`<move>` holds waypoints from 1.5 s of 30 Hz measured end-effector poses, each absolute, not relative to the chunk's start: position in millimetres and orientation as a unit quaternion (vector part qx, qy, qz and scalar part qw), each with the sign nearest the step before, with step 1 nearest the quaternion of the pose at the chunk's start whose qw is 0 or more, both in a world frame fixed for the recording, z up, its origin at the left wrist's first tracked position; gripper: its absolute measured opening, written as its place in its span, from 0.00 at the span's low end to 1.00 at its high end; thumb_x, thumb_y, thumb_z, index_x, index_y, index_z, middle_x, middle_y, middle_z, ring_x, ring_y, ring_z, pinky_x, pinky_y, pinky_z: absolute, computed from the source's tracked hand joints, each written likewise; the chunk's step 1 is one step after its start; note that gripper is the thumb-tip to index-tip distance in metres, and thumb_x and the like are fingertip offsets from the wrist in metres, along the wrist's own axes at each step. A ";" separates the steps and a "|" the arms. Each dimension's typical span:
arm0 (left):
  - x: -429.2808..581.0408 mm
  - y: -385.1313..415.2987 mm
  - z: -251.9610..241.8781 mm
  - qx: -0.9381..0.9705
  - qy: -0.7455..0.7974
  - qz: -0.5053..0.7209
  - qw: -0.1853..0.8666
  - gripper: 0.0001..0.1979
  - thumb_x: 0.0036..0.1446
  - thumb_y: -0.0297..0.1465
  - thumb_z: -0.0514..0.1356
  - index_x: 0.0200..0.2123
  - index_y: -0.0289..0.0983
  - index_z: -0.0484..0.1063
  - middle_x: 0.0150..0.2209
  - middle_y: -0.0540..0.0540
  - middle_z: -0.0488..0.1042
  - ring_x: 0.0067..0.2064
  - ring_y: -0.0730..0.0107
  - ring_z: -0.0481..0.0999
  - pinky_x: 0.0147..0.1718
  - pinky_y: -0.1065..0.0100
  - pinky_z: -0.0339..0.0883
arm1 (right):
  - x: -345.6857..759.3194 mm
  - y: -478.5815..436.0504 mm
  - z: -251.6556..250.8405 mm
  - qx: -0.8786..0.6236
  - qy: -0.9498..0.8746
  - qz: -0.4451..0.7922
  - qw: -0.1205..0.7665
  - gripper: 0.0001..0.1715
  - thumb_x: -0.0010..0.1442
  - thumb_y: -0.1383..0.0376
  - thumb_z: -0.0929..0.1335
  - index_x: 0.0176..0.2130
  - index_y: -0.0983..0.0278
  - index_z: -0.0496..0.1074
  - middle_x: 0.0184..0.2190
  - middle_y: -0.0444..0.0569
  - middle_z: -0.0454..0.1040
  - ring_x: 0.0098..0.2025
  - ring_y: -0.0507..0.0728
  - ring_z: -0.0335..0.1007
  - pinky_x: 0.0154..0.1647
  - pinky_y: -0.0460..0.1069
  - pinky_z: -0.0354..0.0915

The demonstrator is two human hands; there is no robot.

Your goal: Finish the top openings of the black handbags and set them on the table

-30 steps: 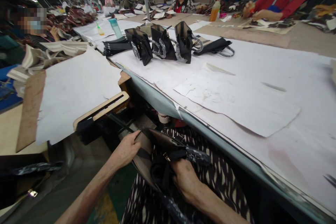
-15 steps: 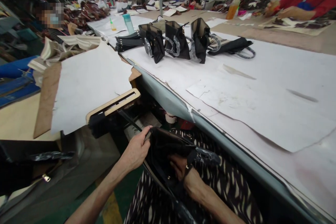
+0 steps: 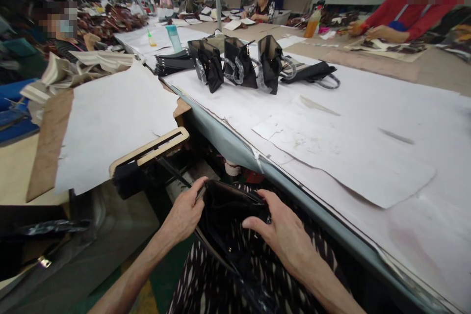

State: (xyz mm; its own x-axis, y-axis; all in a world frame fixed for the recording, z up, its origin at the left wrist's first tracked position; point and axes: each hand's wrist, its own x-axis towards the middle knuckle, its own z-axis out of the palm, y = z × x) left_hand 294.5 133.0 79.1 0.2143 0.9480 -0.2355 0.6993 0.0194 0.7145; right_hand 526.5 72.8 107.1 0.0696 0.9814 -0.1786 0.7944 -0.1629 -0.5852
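Observation:
A black handbag (image 3: 235, 206) lies mouth-up on my lap, its dark inside showing. My left hand (image 3: 187, 208) pinches the bag's left rim between thumb and fingers. At the right end of the opening is my right hand (image 3: 281, 225), its thumb over the mouth and its fingers round the far rim, partly hidden. A plastic-wrapped handle (image 3: 253, 294) hangs at the bag's near side. Beneath the bag is patterned black-and-cream cloth (image 3: 198, 274) over my legs.
Three black handbags (image 3: 270, 64) stand on the white-covered table (image 3: 349, 157), with a flat one (image 3: 312, 76) beside them. To my left are a slotted wooden frame (image 3: 150, 149) and a paper-covered board (image 3: 117, 113). A person in red (image 3: 412, 14) works across the table.
My right hand has come out from inside the handbag to its right rim. My left hand keeps its hold on the left rim. The view has shifted slightly.

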 end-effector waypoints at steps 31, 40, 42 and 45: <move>329.7 155.6 107.3 0.639 0.470 0.362 0.489 0.20 0.49 0.22 0.48 0.47 0.34 0.64 0.46 0.41 0.71 0.45 0.66 0.70 0.46 0.65 0.62 | 525.6 43.5 166.6 -0.733 -0.671 0.061 -0.091 0.22 0.61 0.55 0.52 0.27 0.58 0.66 0.22 0.50 0.75 0.27 0.63 0.73 0.24 0.52 0.58; 363.1 105.8 105.8 0.777 0.471 0.313 0.277 0.07 0.54 0.34 0.55 0.34 0.37 0.69 0.41 0.44 0.70 0.45 0.63 0.67 0.46 0.62 0.61 | 539.8 33.7 147.4 -0.770 -0.631 0.085 -0.051 0.22 0.62 0.57 0.54 0.24 0.59 0.66 0.22 0.49 0.75 0.28 0.60 0.73 0.25 0.50 0.58; 379.3 102.9 103.8 0.783 0.521 0.256 0.224 0.14 0.50 0.41 0.59 0.33 0.35 0.69 0.42 0.42 0.69 0.45 0.57 0.65 0.45 0.57 0.61 | 542.0 33.4 145.8 -0.780 -0.618 0.082 -0.049 0.21 0.62 0.58 0.55 0.24 0.59 0.67 0.22 0.49 0.75 0.29 0.60 0.73 0.26 0.50 0.59; 398.4 104.3 97.2 0.785 0.570 0.195 0.144 0.22 0.44 0.41 0.63 0.39 0.31 0.67 0.50 0.36 0.63 0.52 0.50 0.60 0.49 0.52 0.56 | 544.5 32.5 141.9 -0.798 -0.596 0.072 -0.062 0.22 0.62 0.58 0.54 0.26 0.60 0.68 0.23 0.50 0.76 0.29 0.61 0.73 0.27 0.51 0.59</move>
State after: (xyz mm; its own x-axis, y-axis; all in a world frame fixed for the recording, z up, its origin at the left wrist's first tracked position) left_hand 398.4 104.3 97.2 0.2737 0.9512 0.1429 0.8391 -0.3087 0.4480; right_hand 544.5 32.5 141.9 0.2801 0.9411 -0.1892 0.9591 -0.2829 0.0128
